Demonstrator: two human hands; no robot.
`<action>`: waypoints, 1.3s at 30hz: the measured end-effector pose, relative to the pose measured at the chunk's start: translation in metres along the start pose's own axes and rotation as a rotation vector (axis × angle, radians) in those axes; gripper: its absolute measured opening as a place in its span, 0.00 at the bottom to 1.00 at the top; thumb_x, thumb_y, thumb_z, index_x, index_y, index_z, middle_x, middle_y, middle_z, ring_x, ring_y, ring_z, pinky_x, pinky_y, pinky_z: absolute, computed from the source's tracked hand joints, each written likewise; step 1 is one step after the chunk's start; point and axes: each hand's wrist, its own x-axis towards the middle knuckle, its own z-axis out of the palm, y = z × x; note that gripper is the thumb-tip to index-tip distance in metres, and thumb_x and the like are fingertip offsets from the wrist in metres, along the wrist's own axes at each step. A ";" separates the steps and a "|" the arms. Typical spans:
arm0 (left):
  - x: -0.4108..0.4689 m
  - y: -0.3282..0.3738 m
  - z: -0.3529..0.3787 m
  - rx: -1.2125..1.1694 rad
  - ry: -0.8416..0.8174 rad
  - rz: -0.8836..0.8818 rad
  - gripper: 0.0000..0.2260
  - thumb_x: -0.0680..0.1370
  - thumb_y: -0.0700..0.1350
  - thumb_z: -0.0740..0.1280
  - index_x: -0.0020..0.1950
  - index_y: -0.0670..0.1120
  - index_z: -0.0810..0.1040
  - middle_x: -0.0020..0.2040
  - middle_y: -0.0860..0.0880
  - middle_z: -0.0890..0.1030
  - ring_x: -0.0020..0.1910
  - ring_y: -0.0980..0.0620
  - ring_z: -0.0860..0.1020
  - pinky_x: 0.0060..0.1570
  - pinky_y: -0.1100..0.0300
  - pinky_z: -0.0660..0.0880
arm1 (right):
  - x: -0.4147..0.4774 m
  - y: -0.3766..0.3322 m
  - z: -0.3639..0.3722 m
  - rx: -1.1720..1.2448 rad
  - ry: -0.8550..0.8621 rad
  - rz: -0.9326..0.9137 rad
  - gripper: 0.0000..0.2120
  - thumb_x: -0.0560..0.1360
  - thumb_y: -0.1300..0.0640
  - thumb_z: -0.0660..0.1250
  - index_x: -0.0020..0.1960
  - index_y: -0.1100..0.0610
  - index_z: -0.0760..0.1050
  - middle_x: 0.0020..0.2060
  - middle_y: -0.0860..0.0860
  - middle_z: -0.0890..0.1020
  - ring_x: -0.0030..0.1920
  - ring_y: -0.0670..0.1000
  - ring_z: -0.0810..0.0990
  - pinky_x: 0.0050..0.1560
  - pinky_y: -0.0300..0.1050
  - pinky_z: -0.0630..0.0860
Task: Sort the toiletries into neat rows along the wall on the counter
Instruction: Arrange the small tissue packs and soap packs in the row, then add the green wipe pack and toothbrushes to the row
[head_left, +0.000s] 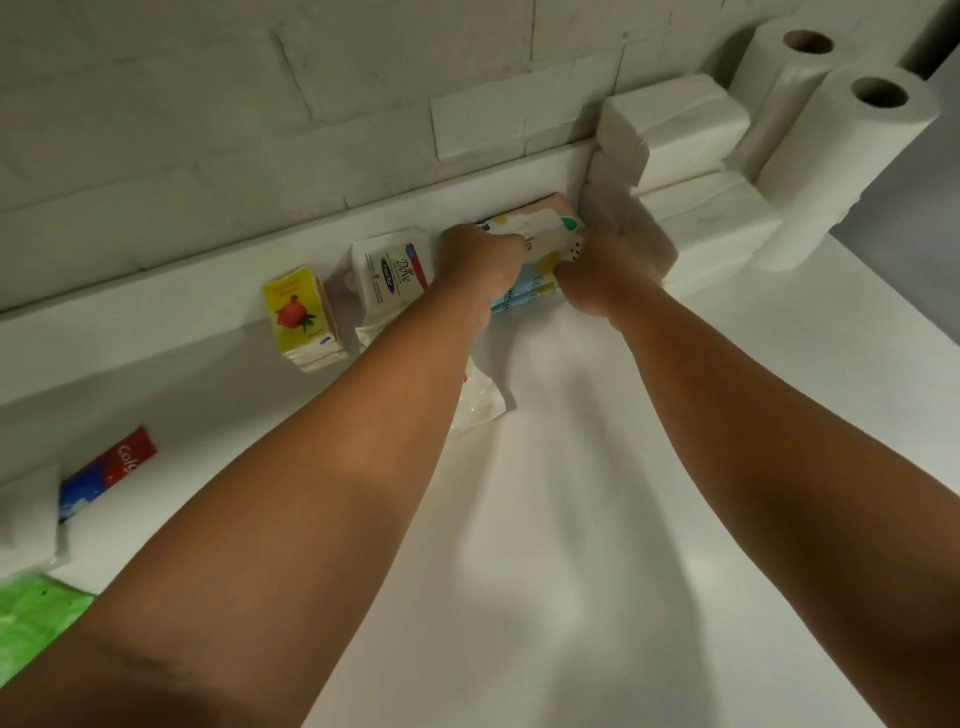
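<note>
Head-worn view, down over counter (571, 519)

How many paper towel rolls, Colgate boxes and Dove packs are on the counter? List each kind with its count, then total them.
Paper towel rolls: 2
Colgate boxes: 1
Dove packs: 1
Total: 4

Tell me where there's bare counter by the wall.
Free: wall strip between Colgate box and yellow pack; the near counter. Crowded: Dove pack through white tissue stacks, where left hand and right hand grip the wipes pack.
</note>
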 end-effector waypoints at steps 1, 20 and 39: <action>-0.005 0.001 -0.004 0.023 0.011 0.025 0.06 0.78 0.46 0.67 0.51 0.45 0.73 0.42 0.49 0.79 0.39 0.53 0.78 0.28 0.64 0.72 | -0.006 -0.002 -0.003 -0.030 0.005 -0.002 0.05 0.77 0.52 0.62 0.50 0.43 0.67 0.36 0.43 0.71 0.41 0.46 0.72 0.33 0.38 0.65; -0.162 -0.113 -0.174 -0.104 0.337 0.479 0.11 0.78 0.41 0.67 0.60 0.46 0.80 0.55 0.54 0.83 0.53 0.57 0.80 0.58 0.62 0.76 | -0.204 -0.145 -0.004 0.422 0.043 -0.504 0.12 0.78 0.57 0.64 0.59 0.57 0.79 0.55 0.52 0.83 0.57 0.51 0.79 0.55 0.37 0.70; -0.281 -0.339 -0.361 0.303 0.439 0.187 0.15 0.79 0.44 0.68 0.66 0.48 0.78 0.62 0.51 0.80 0.61 0.51 0.77 0.60 0.57 0.74 | -0.415 -0.245 0.160 0.264 -0.396 -0.651 0.21 0.76 0.53 0.69 0.67 0.57 0.75 0.62 0.52 0.79 0.62 0.51 0.76 0.65 0.38 0.68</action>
